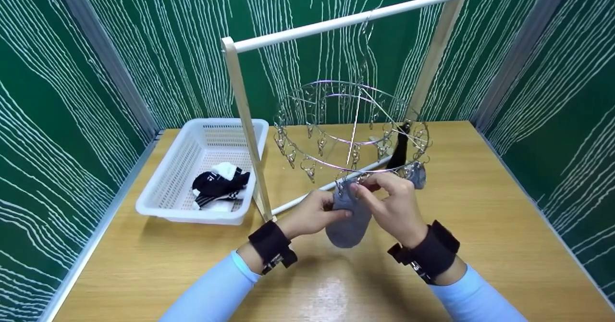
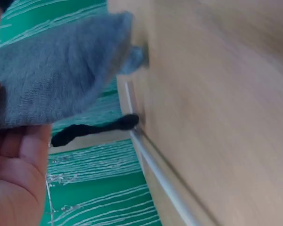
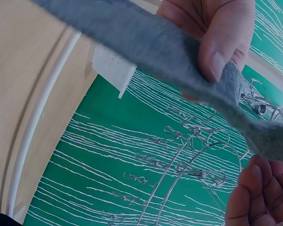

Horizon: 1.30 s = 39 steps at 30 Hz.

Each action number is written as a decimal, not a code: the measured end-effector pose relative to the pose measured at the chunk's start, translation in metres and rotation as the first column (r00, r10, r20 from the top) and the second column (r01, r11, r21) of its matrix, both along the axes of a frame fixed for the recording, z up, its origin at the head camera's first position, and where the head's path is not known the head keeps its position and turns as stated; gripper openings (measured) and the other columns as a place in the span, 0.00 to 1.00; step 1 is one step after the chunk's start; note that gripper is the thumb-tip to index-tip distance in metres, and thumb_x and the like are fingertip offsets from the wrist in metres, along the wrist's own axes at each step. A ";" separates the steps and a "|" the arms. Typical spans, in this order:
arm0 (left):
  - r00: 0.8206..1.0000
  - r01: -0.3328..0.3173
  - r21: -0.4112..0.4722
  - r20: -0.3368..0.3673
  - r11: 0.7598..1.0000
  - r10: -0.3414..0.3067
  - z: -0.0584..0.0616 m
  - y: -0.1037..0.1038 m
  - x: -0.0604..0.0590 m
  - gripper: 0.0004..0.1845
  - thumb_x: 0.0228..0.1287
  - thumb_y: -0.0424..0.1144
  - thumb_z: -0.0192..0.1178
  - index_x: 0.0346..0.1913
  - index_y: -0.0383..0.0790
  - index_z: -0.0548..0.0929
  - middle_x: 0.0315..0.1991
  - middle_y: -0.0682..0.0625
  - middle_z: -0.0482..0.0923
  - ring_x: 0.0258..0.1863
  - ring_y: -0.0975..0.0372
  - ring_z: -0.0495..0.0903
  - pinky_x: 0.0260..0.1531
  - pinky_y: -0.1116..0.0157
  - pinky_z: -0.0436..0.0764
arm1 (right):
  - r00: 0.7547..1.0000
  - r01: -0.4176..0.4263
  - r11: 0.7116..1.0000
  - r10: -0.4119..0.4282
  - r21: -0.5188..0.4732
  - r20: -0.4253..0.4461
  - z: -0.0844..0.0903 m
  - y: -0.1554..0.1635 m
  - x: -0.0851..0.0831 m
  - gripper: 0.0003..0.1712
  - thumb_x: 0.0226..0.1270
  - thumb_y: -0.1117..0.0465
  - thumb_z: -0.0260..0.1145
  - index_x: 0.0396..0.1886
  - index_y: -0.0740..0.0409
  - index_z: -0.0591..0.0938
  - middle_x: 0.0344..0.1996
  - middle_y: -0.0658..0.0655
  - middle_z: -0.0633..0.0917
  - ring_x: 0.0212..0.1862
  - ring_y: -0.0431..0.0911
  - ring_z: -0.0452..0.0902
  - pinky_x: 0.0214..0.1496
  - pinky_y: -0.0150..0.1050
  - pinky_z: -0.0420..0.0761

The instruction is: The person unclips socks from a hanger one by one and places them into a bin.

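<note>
Both hands hold a grey sock [image 1: 347, 221] just under the front of a round metal clip hanger [image 1: 353, 134]. My left hand [image 1: 331, 207] grips the sock's side; its thumb [image 3: 217, 52] presses on the cloth in the right wrist view. My right hand [image 1: 360, 187] pinches the sock's top edge close to a clip [image 1: 341, 185]. In the left wrist view the grey sock [image 2: 52, 80] lies over my left palm [image 2: 14, 179]. A black sock [image 1: 399, 151] and a second grey sock [image 1: 418, 174] hang from clips on the ring's right side.
The hanger hangs from a white rack [image 1: 245, 115] standing on the wooden table [image 1: 480, 226]. Left of the rack sits a white basket [image 1: 168, 187] holding black and white socks [image 1: 218, 182]. Green patterned walls [image 1: 57, 96] enclose the table on three sides.
</note>
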<state>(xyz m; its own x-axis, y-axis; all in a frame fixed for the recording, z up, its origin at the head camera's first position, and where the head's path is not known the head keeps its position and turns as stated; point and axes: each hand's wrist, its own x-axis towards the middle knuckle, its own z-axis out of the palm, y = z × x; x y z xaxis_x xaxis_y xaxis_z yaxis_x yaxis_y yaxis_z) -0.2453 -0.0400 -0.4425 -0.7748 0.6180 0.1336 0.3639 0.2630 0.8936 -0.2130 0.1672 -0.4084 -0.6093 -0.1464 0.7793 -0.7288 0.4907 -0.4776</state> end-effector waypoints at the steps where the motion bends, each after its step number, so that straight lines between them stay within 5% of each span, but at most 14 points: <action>1: 1.000 -0.003 0.005 0.004 1.000 0.003 0.000 0.000 0.000 0.09 0.71 0.32 0.69 0.45 0.27 0.90 0.41 0.36 0.92 0.34 0.73 0.84 0.42 0.73 0.84 | 1.000 -0.001 1.000 0.001 -0.003 -0.002 0.000 0.000 0.000 0.08 0.59 0.73 0.81 0.31 0.64 0.88 0.29 0.57 0.91 0.33 0.45 0.86 0.44 0.18 0.81; 12: 1.000 -0.015 -0.066 -0.002 0.998 0.015 0.006 -0.008 0.000 0.08 0.70 0.32 0.71 0.39 0.26 0.90 0.33 0.39 0.92 0.29 0.71 0.82 0.33 0.74 0.82 | 0.998 -0.012 0.999 0.008 -0.051 -0.062 -0.002 0.000 0.001 0.11 0.58 0.78 0.79 0.27 0.62 0.88 0.26 0.58 0.90 0.32 0.41 0.85 0.42 0.20 0.81; 18: 0.999 -0.034 -0.163 -0.017 0.986 0.032 0.008 -0.017 0.000 0.09 0.69 0.33 0.71 0.34 0.29 0.87 0.24 0.55 0.83 0.26 0.71 0.79 0.30 0.75 0.79 | 0.994 -0.015 0.997 0.007 -0.071 -0.106 -0.003 0.001 0.001 0.12 0.55 0.80 0.79 0.24 0.62 0.87 0.26 0.58 0.90 0.31 0.43 0.85 0.42 0.23 0.82; 28: 0.998 -0.061 -0.296 -0.041 0.953 0.052 0.022 -0.047 0.000 0.22 0.72 0.35 0.71 0.21 0.48 0.73 0.16 0.61 0.67 0.19 0.69 0.69 0.23 0.73 0.73 | 0.996 -0.008 0.997 0.002 -0.071 -0.090 -0.003 0.004 0.001 0.11 0.56 0.79 0.80 0.26 0.63 0.88 0.27 0.56 0.91 0.29 0.44 0.86 0.41 0.21 0.82; 39: 0.994 -0.015 -0.345 -0.107 0.938 -0.024 0.045 -0.091 0.002 0.14 0.71 0.34 0.72 0.26 0.35 0.83 0.21 0.60 0.70 0.21 0.70 0.71 0.21 0.73 0.71 | 0.999 0.031 0.998 -0.029 -0.062 0.020 -0.001 0.007 0.003 0.09 0.56 0.75 0.82 0.29 0.62 0.89 0.27 0.54 0.91 0.33 0.35 0.81 0.41 0.20 0.79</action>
<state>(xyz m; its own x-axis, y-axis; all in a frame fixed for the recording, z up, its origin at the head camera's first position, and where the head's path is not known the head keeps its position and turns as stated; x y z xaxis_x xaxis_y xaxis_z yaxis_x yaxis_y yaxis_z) -0.2429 -0.1308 -0.3976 -0.7648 0.6442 -0.0061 0.4544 0.5461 0.7037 -0.2095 0.1741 -0.4097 -0.6274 -0.0790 0.7747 -0.7047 0.4807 -0.5218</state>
